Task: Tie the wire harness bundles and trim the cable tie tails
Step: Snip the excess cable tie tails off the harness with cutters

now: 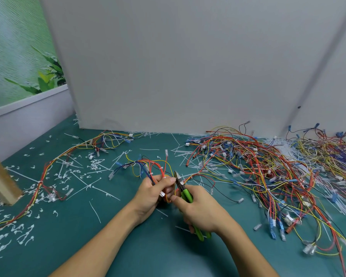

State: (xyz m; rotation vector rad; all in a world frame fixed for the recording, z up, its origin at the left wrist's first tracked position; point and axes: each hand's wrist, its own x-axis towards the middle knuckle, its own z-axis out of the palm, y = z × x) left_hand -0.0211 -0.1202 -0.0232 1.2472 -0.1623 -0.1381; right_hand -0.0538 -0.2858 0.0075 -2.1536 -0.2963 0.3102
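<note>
Far left, a wooden post [0, 180] stands on the green tabletop [128, 246]. Next to it a long harness [48, 170] lies stretched out, tied at several spots. Likely a finished one, laid aside out of the way. Offcuts [96, 164], short white clipped tails, litter the tabletop around it, plus some long loose strips. No bin, tray or box in view; scraps lie loose on the surface.

Centre: left hand [154, 194], grip closed, fingers curled round the bundle [154, 166] of red, yellow and blue wires, thumb on top. The bundle seems lifted a little off the tabletop and kept close to the body, probably to present its tie to the blades. Cutters [183, 188] with green handles sit in the right hand [200, 210], grip wrapped fully round the handles. Tips point up and away, just beside the left thumb. Jaws look nearly closed; whether a tail sits between them cannot be told, too small. Step judged: trimming a tail on this bundle.

Right: a big tangled pile [268, 172] of harnesses within the right arm's reach, judged to be stock waiting for ties. Behind it a heap of white ties [282, 148] lies against the grey board [188, 66], handy for the next tie.

Risk: blades sit close to thumb and wire insulation, so a nick is possible.
</note>
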